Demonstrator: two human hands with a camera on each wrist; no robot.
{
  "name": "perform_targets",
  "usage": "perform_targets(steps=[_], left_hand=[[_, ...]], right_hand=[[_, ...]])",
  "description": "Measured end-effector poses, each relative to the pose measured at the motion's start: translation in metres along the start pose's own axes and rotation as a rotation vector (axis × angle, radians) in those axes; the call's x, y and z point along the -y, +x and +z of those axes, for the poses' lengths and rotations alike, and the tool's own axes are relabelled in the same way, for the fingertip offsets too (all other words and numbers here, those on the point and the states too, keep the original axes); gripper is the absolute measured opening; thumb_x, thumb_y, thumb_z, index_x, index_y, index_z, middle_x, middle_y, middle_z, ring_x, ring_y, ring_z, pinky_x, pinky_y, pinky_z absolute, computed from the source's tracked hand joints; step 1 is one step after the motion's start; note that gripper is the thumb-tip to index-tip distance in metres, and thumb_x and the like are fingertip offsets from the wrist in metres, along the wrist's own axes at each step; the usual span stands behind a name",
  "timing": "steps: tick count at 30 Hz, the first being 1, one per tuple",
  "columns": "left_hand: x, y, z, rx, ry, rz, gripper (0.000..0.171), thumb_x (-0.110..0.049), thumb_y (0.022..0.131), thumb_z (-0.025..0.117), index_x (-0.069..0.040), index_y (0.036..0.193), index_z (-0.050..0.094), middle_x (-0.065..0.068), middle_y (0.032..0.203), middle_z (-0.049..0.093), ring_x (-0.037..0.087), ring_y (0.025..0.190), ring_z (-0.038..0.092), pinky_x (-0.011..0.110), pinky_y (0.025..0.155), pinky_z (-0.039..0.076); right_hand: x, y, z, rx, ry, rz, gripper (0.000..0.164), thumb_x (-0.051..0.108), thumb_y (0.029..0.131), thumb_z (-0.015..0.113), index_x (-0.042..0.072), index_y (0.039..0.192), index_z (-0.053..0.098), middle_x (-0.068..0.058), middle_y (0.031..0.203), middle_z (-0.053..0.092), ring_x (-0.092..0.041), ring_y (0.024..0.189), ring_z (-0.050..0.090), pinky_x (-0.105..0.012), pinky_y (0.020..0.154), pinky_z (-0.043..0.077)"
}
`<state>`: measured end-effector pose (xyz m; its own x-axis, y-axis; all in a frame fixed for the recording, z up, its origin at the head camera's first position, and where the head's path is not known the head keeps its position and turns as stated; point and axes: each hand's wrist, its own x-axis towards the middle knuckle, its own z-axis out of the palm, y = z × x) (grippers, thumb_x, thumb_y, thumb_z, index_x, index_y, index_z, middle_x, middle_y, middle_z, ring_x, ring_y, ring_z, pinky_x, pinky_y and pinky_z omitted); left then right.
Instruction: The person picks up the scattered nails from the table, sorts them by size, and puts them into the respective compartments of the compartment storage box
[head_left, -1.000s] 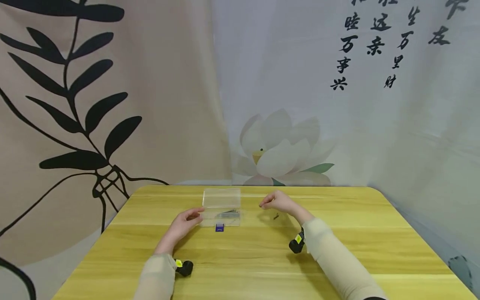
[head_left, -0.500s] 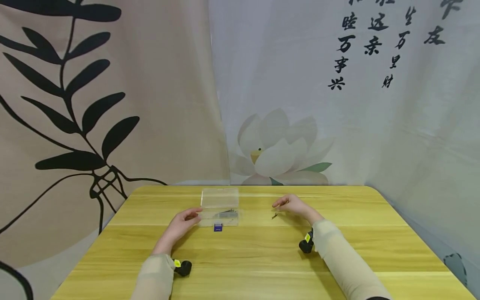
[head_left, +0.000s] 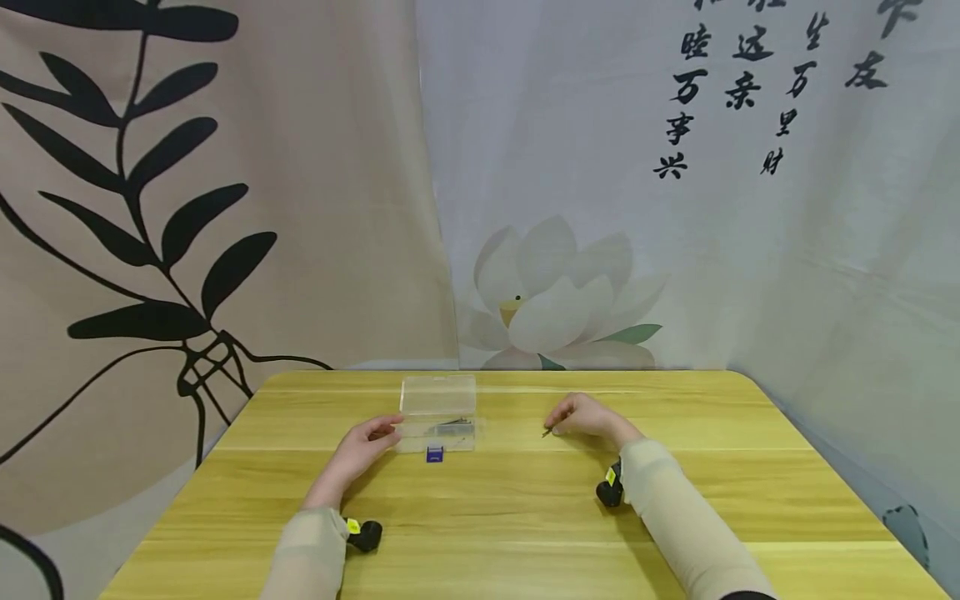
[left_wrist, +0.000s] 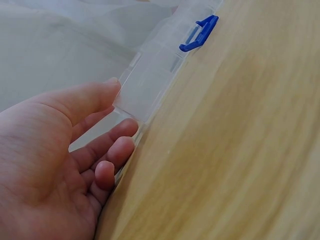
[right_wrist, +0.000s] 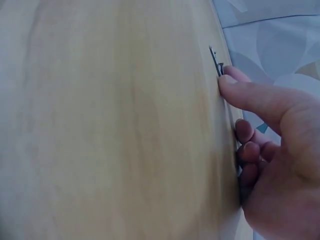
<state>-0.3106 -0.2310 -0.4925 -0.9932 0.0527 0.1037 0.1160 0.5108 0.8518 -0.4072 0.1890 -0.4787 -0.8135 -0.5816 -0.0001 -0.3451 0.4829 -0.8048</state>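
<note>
My left hand [head_left: 365, 450] rests against the left end of a clear plastic box [head_left: 408, 444], its thumb at the rim and its fingers loosely bent along the side wall. The box lies with its clear lid [head_left: 438, 394] folded open to the back. Inside are several thin dark pieces [head_left: 454, 423]. A blue latch [left_wrist: 201, 34] sticks out from the box's front edge. Off to the right of the box, my right hand [head_left: 585, 414] pinches thin dark screw-like pieces [right_wrist: 215, 59] between thumb and forefinger, low over the tabletop. One has a flared end; the fingertips hide the rest.
Box and hands are on a wood-grain table [head_left: 480, 517] with rounded far corners. Behind its far edge hangs a printed cloth [head_left: 360, 208] with leaves, a lotus and written characters. Each wrist carries a small black camera [head_left: 365, 536].
My right hand has moved right and then down onto the small dark pieces lying on the table, and now pinches them. My left hand stays at the box, while the head view shifts slightly.
</note>
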Motion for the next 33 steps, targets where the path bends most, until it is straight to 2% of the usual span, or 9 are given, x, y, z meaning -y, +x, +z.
perform_targets(steps=[18,26,33], left_hand=[[-0.0004,0.0014,-0.0024,-0.003,-0.006,-0.003,0.038,-0.019,0.097,0.061,-0.007,0.133,0.059,0.011,0.115,0.061,0.024,0.102,0.055,0.043,0.089,0.043],[-0.0003,0.0021,-0.0016,0.005,-0.006,-0.008,0.038,-0.019,0.097,0.061,-0.008,0.134,0.059,0.010,0.116,0.061,0.024,0.104,0.056,0.044,0.091,0.043],[0.0006,0.0026,-0.0007,0.009,-0.015,-0.011,0.038,-0.019,0.097,0.061,-0.009,0.135,0.058,0.010,0.117,0.060,0.024,0.104,0.055,0.043,0.091,0.043]], right_hand=[[0.0003,0.0040,0.0007,-0.035,-0.082,0.097,0.005,0.008,0.085,0.074,0.005,0.089,0.075,-0.004,0.097,0.059,-0.018,0.089,0.050,-0.036,0.085,0.039],[-0.0014,0.0012,-0.0022,-0.047,-0.018,0.122,0.012,0.012,0.091,0.068,0.001,0.096,0.070,-0.008,0.101,0.058,-0.020,0.090,0.050,-0.036,0.082,0.039],[-0.0034,0.0006,-0.0017,-0.066,0.023,0.187,0.017,0.018,0.094,0.066,0.002,0.099,0.066,-0.007,0.103,0.057,-0.021,0.092,0.049,-0.038,0.083,0.038]])
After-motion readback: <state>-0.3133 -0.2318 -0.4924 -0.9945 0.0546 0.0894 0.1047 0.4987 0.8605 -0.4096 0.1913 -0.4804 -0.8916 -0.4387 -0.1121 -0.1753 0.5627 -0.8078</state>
